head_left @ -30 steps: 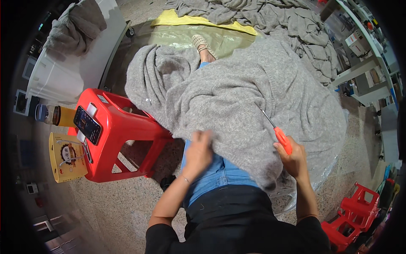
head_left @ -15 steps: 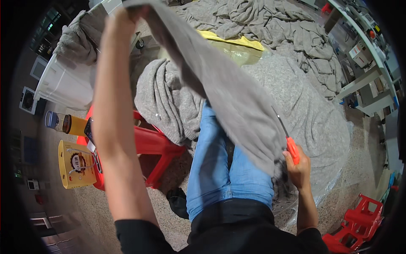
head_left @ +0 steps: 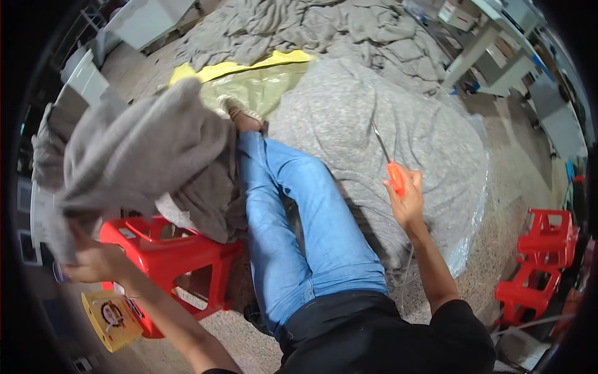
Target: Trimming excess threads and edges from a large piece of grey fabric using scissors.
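Observation:
My left hand (head_left: pixel 96 258) is at the far left, beyond the red stool, closed on the edge of a piece of grey knit fabric (head_left: pixel 146 140). That fabric is blurred by motion and spreads up and across above the stool. My right hand (head_left: pixel 407 198) grips the orange handle of a tool (head_left: pixel 397 176) with a thin, dark metal shaft. Its tip points up and slightly left, above a large heap of light grey fabric (head_left: pixel 430 143). Whether the tool is a pair of scissors or something else, I cannot tell.
A red stool (head_left: pixel 165 249) stands to my left, with a yellow paper bag (head_left: pixel 112 319) beside it. Yellow sheeting (head_left: pixel 249 87) and more crumpled grey fabric (head_left: pixel 324 28) lie ahead. At the right are stacked red stools (head_left: pixel 536 262) and a workbench leg (head_left: pixel 470 56).
My left hand has come down and left from high up, drawing the grey fabric off my lap toward the stool. My right hand, still holding the orange-handled tool, has shifted left and up.

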Action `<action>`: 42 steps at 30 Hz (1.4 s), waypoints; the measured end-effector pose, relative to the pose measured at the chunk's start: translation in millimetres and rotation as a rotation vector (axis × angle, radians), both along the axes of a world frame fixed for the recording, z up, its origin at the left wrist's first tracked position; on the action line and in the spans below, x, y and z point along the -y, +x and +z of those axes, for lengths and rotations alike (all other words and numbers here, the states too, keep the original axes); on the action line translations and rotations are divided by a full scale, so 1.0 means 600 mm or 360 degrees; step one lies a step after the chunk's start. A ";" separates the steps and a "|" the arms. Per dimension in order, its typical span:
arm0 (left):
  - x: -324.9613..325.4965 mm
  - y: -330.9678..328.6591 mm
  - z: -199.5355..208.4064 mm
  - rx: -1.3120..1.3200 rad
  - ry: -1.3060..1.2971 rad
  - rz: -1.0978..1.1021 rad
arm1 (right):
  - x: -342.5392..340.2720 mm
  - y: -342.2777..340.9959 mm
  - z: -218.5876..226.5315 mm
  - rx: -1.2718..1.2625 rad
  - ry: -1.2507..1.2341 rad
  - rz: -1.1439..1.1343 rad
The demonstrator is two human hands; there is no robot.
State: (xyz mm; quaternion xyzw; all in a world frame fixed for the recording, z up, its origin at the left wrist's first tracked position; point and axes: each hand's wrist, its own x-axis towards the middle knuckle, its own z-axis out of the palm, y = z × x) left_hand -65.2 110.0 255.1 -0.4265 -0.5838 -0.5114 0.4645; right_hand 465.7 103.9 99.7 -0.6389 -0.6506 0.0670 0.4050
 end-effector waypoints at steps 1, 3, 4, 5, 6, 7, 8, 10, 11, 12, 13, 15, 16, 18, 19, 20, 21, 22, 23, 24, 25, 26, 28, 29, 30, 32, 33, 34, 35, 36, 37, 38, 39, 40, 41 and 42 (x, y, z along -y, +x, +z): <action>-0.012 0.056 -0.059 0.0423 0.0098 -0.0155 | -0.005 0.012 -0.022 0.0008 -0.0225 -0.0144; 0.015 0.066 -0.217 0.0870 -0.0211 -0.0242 | -0.019 0.031 -0.072 -0.0007 -0.0447 -0.0266; 0.034 0.107 -0.278 0.1352 -0.0363 -0.0499 | -0.030 0.045 -0.111 0.0083 -0.0344 -0.0165; 0.068 0.112 -0.368 0.1796 -0.0531 -0.0599 | -0.046 0.051 -0.144 0.0164 -0.0232 -0.0024; 0.077 0.178 -0.405 0.1912 -0.0625 -0.0670 | -0.055 0.057 -0.175 0.0181 -0.0235 -0.0032; 0.082 0.239 -0.418 0.1745 -0.0754 -0.0653 | -0.062 0.050 -0.202 0.0317 -0.0237 -0.0018; 0.086 0.288 -0.425 0.1575 -0.0878 -0.0631 | -0.068 0.039 -0.225 0.0452 -0.0238 -0.0001; 0.083 0.353 -0.416 0.1497 -0.1088 -0.1050 | -0.079 0.012 -0.258 0.0618 -0.0318 -0.0023; 0.076 0.392 -0.388 0.1620 -0.1222 -0.1199 | -0.084 0.007 -0.273 0.0782 -0.0397 -0.0056; 0.068 0.426 -0.361 0.1739 -0.1351 -0.1348 | -0.087 0.011 -0.285 0.0791 -0.0388 -0.0048; 0.061 0.449 -0.360 0.2111 -0.1425 -0.1590 | -0.089 0.016 -0.294 0.0787 -0.0511 -0.0083; 0.042 0.490 -0.367 0.2826 -0.1460 -0.1971 | -0.084 0.024 -0.288 0.0726 -0.0546 -0.0129; 0.035 0.505 -0.374 0.3172 -0.1410 -0.2087 | -0.075 0.018 -0.268 0.0733 -0.0530 -0.0101; 0.014 0.542 -0.396 0.3700 -0.1339 -0.2155 | -0.044 0.015 -0.215 0.0359 -0.0079 0.0056; -0.002 0.566 -0.400 0.3748 -0.1423 -0.2081 | -0.022 0.012 -0.179 0.0369 -0.0073 0.0065; -0.021 0.590 -0.398 0.3795 -0.1513 -0.2007 | 0.002 0.011 -0.138 0.0280 -0.0194 0.0066; -0.042 0.613 -0.389 0.3801 -0.1499 -0.2018 | 0.026 0.009 -0.100 0.0189 -0.0314 0.0068; -0.064 0.634 -0.379 0.3973 -0.1522 -0.1723 | 0.049 0.006 -0.070 0.0197 -0.0309 0.0074; -0.077 0.647 -0.373 0.4126 -0.1544 -0.1418 | 0.070 0.004 -0.042 0.0137 -0.0308 0.0142; -0.087 0.646 -0.400 0.4130 -0.1511 -0.1427 | 0.085 -0.001 -0.014 0.0076 -0.0303 0.0230; -0.101 0.636 -0.453 0.4060 -0.1316 -0.1832 | 0.098 -0.015 0.014 0.0081 -0.0295 0.0268; -0.110 0.624 -0.481 0.3948 -0.1114 -0.2219 | 0.109 -0.026 0.038 0.0018 -0.0417 0.0357; -0.093 0.592 -0.401 0.3901 -0.1282 -0.1992 | 0.141 -0.022 0.065 -0.0057 -0.0553 0.0386; -0.078 0.565 -0.386 0.3788 -0.1123 -0.2244 | 0.155 -0.021 0.073 0.0021 -0.0674 0.0433; -0.062 0.546 -0.371 0.3664 -0.0981 -0.2492 | 0.172 -0.018 0.080 0.0101 -0.0799 0.0462; -0.007 0.513 -0.319 0.3329 -0.1123 -0.2311 | 0.211 -0.012 0.079 0.0071 -0.0948 0.0477; 0.036 0.488 -0.300 0.3193 -0.1299 -0.2238 | 0.244 -0.008 0.069 0.0070 -0.1055 0.0618; 0.079 0.465 -0.319 0.3207 -0.1296 -0.2195 | 0.268 -0.014 0.063 0.0068 -0.1156 0.0789; 0.125 0.446 -0.350 0.3162 -0.1425 -0.2153 | 0.292 -0.025 0.067 0.0141 -0.1395 0.0769; 0.164 0.432 -0.376 0.3122 -0.1545 -0.2113 | 0.306 -0.030 0.061 0.0139 -0.1420 0.0792; 0.188 0.428 -0.400 0.3135 -0.1538 -0.2098 | 0.311 -0.026 0.052 0.0356 -0.1653 0.0872; 0.210 0.426 -0.423 0.3247 -0.1714 -0.2023 | 0.318 -0.022 0.047 0.0580 -0.1881 0.0945; 0.227 0.427 -0.436 0.3359 -0.1897 -0.1942 | 0.321 -0.016 0.050 0.0583 -0.1897 0.0945; 0.234 0.426 -0.434 0.3375 -0.1906 -0.1937 | 0.320 -0.012 0.056 0.0478 -0.1649 0.0925; 0.234 0.423 -0.434 0.3211 -0.1888 -0.2060 | 0.315 -0.012 0.064 0.0376 -0.1400 0.0899; 0.235 0.418 -0.432 0.3046 -0.1864 -0.2172 | 0.305 -0.019 0.075 0.0398 -0.1200 0.0758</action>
